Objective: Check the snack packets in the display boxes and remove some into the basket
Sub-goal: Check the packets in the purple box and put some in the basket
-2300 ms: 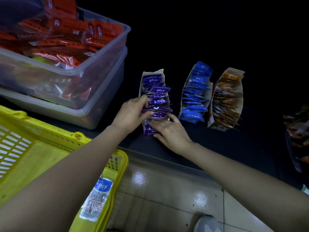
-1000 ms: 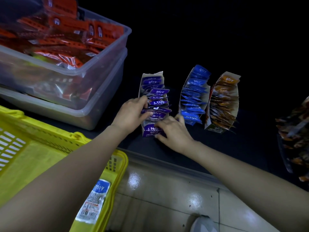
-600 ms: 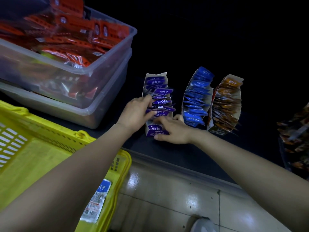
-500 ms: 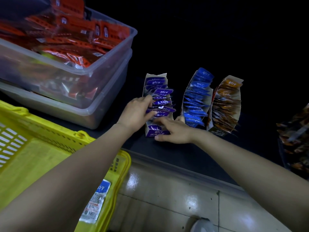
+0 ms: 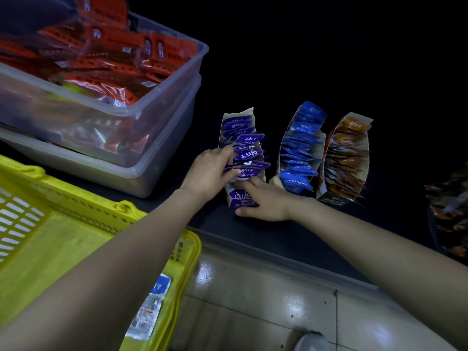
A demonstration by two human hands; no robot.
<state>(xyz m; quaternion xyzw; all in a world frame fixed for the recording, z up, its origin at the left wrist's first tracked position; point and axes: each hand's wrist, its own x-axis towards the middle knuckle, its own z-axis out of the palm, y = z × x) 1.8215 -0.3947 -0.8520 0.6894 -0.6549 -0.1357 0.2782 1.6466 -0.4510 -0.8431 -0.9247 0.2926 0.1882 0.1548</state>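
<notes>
Three open display boxes stand on a dark shelf: a purple box of purple packets, a blue box and an orange-brown box. My left hand pinches a few purple packets between thumb and fingers in the middle of the purple box. My right hand grips that box's front end, index finger pointing in among the packets. The yellow basket sits at lower left, partly hidden by my left forearm.
Two stacked clear plastic bins full of red packets stand left of the boxes. More dark orange packets lie at the right edge. A printed label hangs on the basket's side. Glossy floor tiles show below the shelf.
My right hand has slid to the purple box's front end and settled there. My left hand has stayed on the purple packets, fingers spread a little further back along the row.
</notes>
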